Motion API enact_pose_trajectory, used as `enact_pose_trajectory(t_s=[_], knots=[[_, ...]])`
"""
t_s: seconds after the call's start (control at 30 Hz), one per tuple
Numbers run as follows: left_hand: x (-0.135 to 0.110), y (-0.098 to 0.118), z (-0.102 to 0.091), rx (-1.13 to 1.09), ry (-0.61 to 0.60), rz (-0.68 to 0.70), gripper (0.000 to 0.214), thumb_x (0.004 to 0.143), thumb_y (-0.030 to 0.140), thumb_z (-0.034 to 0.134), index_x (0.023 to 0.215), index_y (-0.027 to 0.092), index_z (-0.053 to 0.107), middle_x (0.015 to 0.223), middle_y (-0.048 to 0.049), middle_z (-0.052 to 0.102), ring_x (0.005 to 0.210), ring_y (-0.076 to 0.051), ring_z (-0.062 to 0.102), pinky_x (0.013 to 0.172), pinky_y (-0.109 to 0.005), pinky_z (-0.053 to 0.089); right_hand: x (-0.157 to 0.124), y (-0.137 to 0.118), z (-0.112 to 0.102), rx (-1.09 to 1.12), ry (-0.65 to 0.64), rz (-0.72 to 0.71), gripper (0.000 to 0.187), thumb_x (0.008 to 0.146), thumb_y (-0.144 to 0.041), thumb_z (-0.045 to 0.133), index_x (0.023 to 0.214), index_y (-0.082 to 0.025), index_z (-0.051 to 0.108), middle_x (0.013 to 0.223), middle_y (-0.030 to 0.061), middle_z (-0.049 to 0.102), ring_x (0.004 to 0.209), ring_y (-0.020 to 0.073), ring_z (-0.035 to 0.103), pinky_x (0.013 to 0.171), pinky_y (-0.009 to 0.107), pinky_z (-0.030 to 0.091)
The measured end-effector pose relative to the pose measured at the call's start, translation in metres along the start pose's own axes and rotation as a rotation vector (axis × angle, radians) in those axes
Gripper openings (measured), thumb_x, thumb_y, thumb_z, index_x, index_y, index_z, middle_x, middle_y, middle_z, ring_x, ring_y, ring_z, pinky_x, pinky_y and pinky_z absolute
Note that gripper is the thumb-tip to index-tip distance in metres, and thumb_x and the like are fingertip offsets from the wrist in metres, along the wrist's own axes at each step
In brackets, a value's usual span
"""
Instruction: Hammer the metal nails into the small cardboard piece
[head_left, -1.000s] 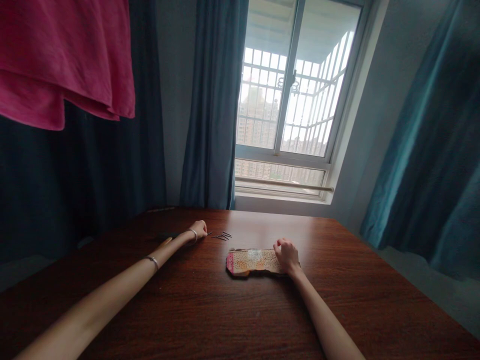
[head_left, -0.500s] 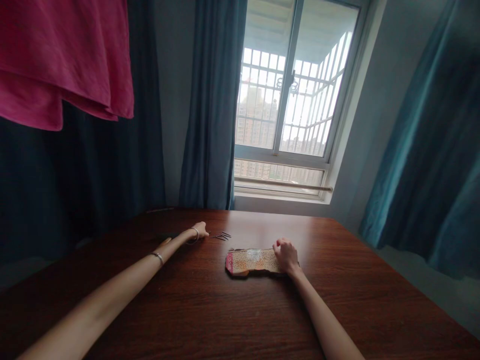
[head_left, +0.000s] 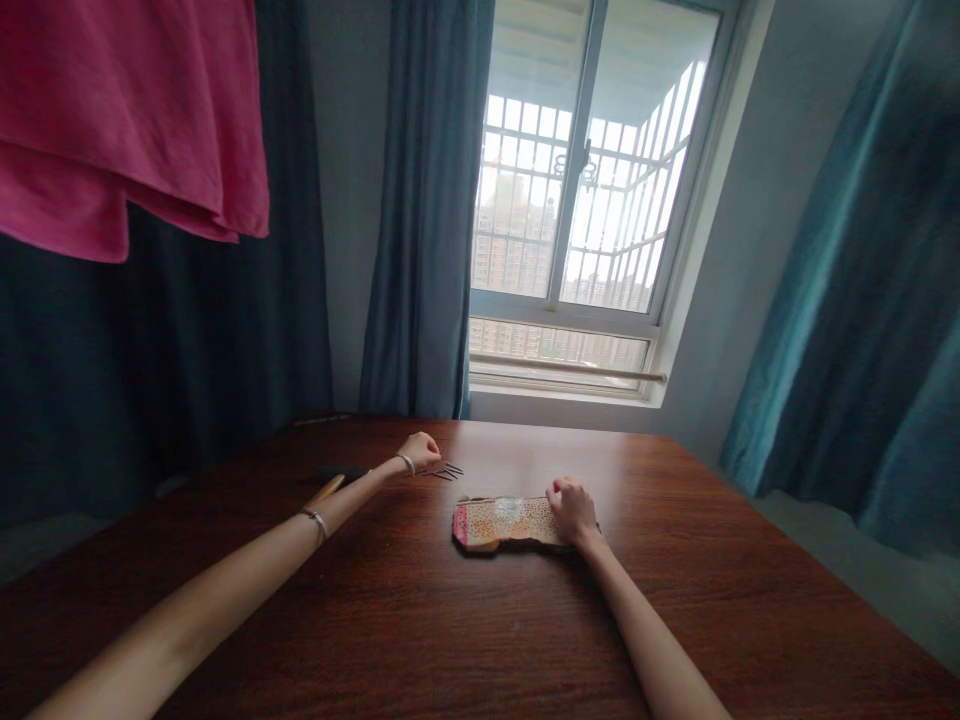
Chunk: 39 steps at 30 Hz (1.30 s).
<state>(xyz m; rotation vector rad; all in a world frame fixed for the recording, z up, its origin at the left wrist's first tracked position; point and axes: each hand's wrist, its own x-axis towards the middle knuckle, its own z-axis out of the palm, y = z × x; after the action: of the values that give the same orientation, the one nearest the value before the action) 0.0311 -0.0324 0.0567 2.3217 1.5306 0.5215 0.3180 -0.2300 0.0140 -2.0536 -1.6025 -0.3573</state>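
Note:
A flat piece of wood [head_left: 491, 525] with a spotted top and a pink left end lies on the table. My right hand [head_left: 574, 510] rests over its right end, fingers curled; what they hold, if anything, is hidden. Further back, my left hand [head_left: 418, 452] is closed above the table, and its fingertips hide whatever is between them. Several thin dark nail-like pieces [head_left: 450, 471] lie just right of and below my left hand. Beside my left forearm are a pale wooden handle [head_left: 328, 490] and a dark, roughly cylindrical object [head_left: 341, 472], both partly hidden.
The brown wooden table [head_left: 450, 640] reaches back toward a barred window [head_left: 570, 200]. Blue curtains [head_left: 420, 230] hang on both sides, and a pink cloth [head_left: 150, 120] hangs at the upper left. A thin object [head_left: 322, 420] lies along the table's back left edge.
My left hand has moved slightly right and up, now closer over the nail-like pieces, uncovering more of the dark object by the forearm. The right hand and the wood have stayed put.

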Motion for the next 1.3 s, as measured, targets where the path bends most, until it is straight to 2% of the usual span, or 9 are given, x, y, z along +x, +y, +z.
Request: enact_pose_trajectory(t_s=[0.03,0.17,0.2,0.33,0.43,0.73,1.3], knots=[[-0.004,0.01,0.006,-0.102,0.007,0.035,0.021,0.062,0.023,0.056,0.074,0.011,0.069,0.071,-0.0061,0.068,0.069,-0.016,0.061,0.058,-0.02,0.043,0.0,-0.001,0.0,0.007,-0.007,-0.003,0.026,0.085,-0.03,0.04,0.074,-0.018,0.06,0.081,0.0065,0.061,0.08,0.0158,0.055,0.069,0.024,0.035],[-0.028,0.05,0.04,-0.461,-0.128,0.162,0.022,0.061,0.023,0.057,0.074,0.009,0.066,0.068,-0.0068,0.067,0.06,-0.015,0.059,0.051,-0.022,0.042,-0.001,-0.004,-0.001,0.04,-0.037,-0.017,0.024,0.084,-0.028,0.041,0.074,-0.018,0.061,0.081,0.0065,0.062,0.08,0.0153,0.055,0.07,0.022,0.036],[-0.034,0.058,0.05,-0.517,-0.125,0.191,0.02,0.062,0.024,0.056,0.072,0.01,0.066,0.068,-0.0067,0.066,0.059,-0.014,0.058,0.051,-0.022,0.042,-0.001,-0.004,-0.001,0.048,-0.044,-0.02,0.024,0.084,-0.027,0.041,0.075,-0.018,0.062,0.082,0.0066,0.062,0.08,0.0153,0.055,0.071,0.022,0.036],[-0.055,0.079,0.081,-0.6,-0.103,0.222,0.017,0.061,0.026,0.057,0.07,0.013,0.064,0.068,-0.0052,0.066,0.062,-0.014,0.058,0.054,-0.022,0.043,-0.002,-0.003,0.002,0.076,-0.06,-0.018,0.023,0.083,-0.025,0.042,0.076,-0.018,0.062,0.084,0.0077,0.062,0.083,0.0159,0.055,0.074,0.022,0.037],[-0.061,0.086,0.091,-0.627,-0.096,0.252,0.017,0.062,0.027,0.056,0.069,0.014,0.064,0.068,-0.0039,0.066,0.064,-0.015,0.059,0.058,-0.023,0.044,-0.002,0.0,0.007,0.091,-0.072,-0.005,0.023,0.083,-0.025,0.042,0.075,-0.017,0.062,0.083,0.0079,0.062,0.08,0.0156,0.056,0.072,0.022,0.037],[-0.072,0.09,0.089,-0.572,-0.028,0.252,0.016,0.064,0.027,0.056,0.071,0.016,0.066,0.073,-0.0032,0.067,0.072,-0.017,0.061,0.065,-0.024,0.045,-0.001,0.004,0.017,0.121,-0.076,0.014,0.022,0.082,-0.024,0.043,0.073,-0.017,0.062,0.08,0.008,0.062,0.078,0.0157,0.056,0.07,0.022,0.038],[-0.079,0.092,0.086,-0.547,-0.067,0.275,0.019,0.067,0.028,0.057,0.077,0.015,0.067,0.078,-0.0054,0.068,0.073,-0.016,0.061,0.067,-0.024,0.046,-0.004,0.0,0.009,0.164,-0.058,0.027,0.022,0.08,-0.022,0.044,0.072,-0.018,0.064,0.079,0.0072,0.063,0.077,0.0157,0.056,0.07,0.022,0.039]])
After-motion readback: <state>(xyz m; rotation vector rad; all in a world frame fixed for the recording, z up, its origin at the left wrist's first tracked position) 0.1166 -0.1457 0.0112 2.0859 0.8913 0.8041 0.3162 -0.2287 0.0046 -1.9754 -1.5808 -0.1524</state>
